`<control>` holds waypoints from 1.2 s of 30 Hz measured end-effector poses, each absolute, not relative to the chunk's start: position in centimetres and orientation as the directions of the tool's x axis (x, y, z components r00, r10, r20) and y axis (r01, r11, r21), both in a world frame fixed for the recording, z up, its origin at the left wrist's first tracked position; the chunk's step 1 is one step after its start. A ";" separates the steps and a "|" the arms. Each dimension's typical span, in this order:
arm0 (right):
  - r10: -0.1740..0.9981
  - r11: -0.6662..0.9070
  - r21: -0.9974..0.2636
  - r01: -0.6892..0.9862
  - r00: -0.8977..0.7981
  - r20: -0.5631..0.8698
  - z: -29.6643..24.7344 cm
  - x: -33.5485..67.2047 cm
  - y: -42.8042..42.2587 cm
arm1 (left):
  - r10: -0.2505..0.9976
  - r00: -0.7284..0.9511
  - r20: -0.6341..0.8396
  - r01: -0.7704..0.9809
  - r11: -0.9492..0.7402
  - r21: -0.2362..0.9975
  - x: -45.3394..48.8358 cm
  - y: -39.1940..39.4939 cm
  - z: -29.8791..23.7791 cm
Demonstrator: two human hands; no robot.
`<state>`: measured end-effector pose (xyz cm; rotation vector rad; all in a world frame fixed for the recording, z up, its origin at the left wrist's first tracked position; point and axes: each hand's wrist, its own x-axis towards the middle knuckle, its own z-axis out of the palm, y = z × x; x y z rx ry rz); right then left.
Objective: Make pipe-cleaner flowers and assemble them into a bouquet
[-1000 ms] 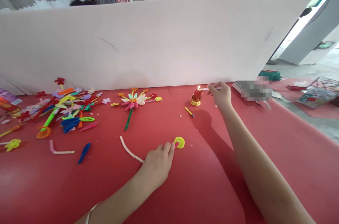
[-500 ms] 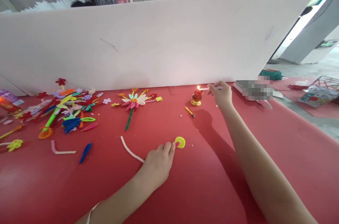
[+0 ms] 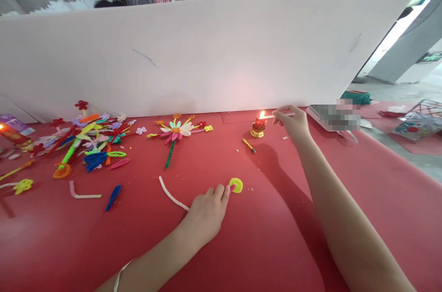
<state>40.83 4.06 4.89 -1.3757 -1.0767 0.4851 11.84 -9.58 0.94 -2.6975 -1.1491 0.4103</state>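
My right hand [image 3: 293,122] reaches to the back of the red table and holds a thin white stick [image 3: 272,116] with its tip in the flame of a small red candle [image 3: 257,127] on a gold base. My left hand [image 3: 207,211] lies on the table with its fingertips on the pink end of a yellow coiled pipe-cleaner disc [image 3: 236,185]. A white pipe cleaner [image 3: 171,195] runs under that hand's left side.
A white board [image 3: 207,52] stands along the table's back. A pipe-cleaner flower [image 3: 174,133] lies mid-table and a heap of coloured pipe-cleaner pieces [image 3: 86,142] at the left. A short yellow stick [image 3: 247,145] lies near the candle. Another lit candle [image 3: 8,134] stands far left.
The flame has grown brighter at the stick's tip. Both hands stay almost where they were; the view has shifted slightly.
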 end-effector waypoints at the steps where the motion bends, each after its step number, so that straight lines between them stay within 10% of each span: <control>1: 0.833 0.204 -0.938 0.278 0.454 0.316 5.1 40.9 3.8 | 0.726 0.663 -0.182 0.676 -0.686 -0.271 11.8 -9.6 0.9; 17: 0.999 -0.035 -0.987 -0.157 -0.005 -0.034 1.3 36.5 -6.5 | 0.540 0.835 0.108 0.551 -0.816 -0.175 9.3 -6.1 2.2; 29: 0.962 -0.073 -0.996 0.044 -0.261 -0.082 0.6 32.5 -9.3 | 0.453 0.860 0.236 0.477 -0.878 -0.051 9.8 -6.6 1.7; 36: 0.946 -0.022 -0.981 0.195 -0.313 -0.083 0.3 32.2 -9.8 | 0.630 0.749 0.206 0.589 -0.775 0.230 10.6 -6.9 1.2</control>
